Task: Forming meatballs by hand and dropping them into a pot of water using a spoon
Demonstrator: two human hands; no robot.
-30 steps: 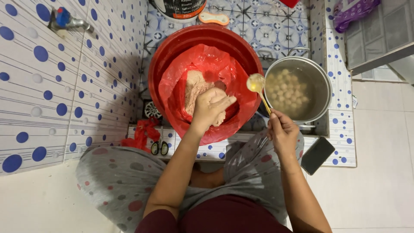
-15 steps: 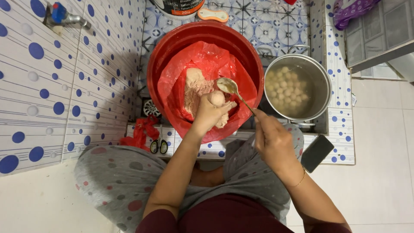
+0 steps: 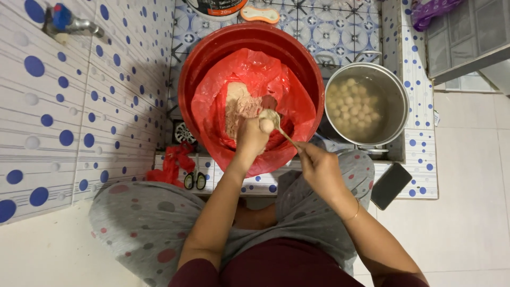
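Against the blue-dotted white tiled wall (image 3: 64, 127) on the left, a crumpled red cloth (image 3: 169, 165) and a pair of black-handled scissors (image 3: 194, 179) lie on the tiled ledge, just beside the big round red plastic tub (image 3: 202, 69). The tub is lined with a red plastic bag (image 3: 287, 111), and a sizeable mound of pale pinkish paste (image 3: 238, 106) sits in it, so much of the shaping looks left to do. The left hand (image 3: 252, 137) hovers over the bag with its fingers curled tight around a lump of that paste, a smooth round ball (image 3: 266, 125) bulging out at the top of the fist. The right hand (image 3: 319, 167) pinches the handle of a metal spoon (image 3: 275, 121) between narrow fingers, the bowl touching the ball. Farther right, the round steel pot (image 3: 396, 87) of water already holds many pale finished balls (image 3: 353, 109). A dark flat phone (image 3: 390, 185) lies near the ledge's right end.
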